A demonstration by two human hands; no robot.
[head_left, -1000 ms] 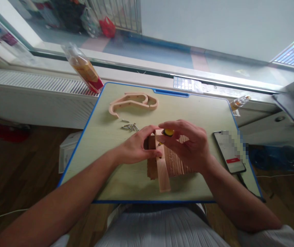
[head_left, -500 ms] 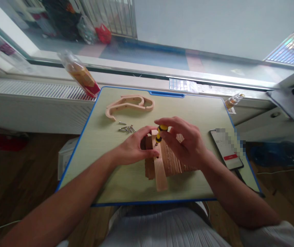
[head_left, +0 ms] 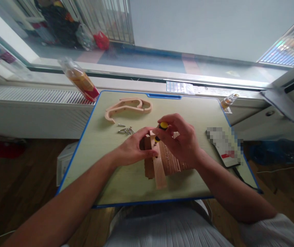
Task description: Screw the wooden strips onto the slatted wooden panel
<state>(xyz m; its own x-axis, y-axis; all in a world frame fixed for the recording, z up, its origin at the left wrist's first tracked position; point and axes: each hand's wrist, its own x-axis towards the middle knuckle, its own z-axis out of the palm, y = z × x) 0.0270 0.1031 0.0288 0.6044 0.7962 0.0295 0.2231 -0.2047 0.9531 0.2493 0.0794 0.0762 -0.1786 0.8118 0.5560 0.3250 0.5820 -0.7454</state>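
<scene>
My right hand (head_left: 179,137) is closed around a short yellow-and-black screwdriver (head_left: 163,126), held tilted. The driver's tip meets a screw head (head_left: 155,144) in a pale wooden strip (head_left: 159,175). That strip lies across a ridged brown wooden block (head_left: 171,157) on the small table. From the left, my left hand (head_left: 136,147) grips the strip and block, with its thumb on the strip beside a dark hole. Several loose screws (head_left: 126,130) lie just beyond my left hand. Farther back rest curved pale wooden pieces (head_left: 126,107) with small holes.
The table (head_left: 116,185) has a blue rim. A phone (head_left: 224,151) with a cable lies at its right side. Behind the table, a large drink bottle (head_left: 81,82) stands at left and a smaller bottle (head_left: 229,101) at right, near the window sill.
My right fingers have shifted around the screwdriver handle, which shows from a slightly different angle. My left hand keeps its hold. The whole view has moved a little.
</scene>
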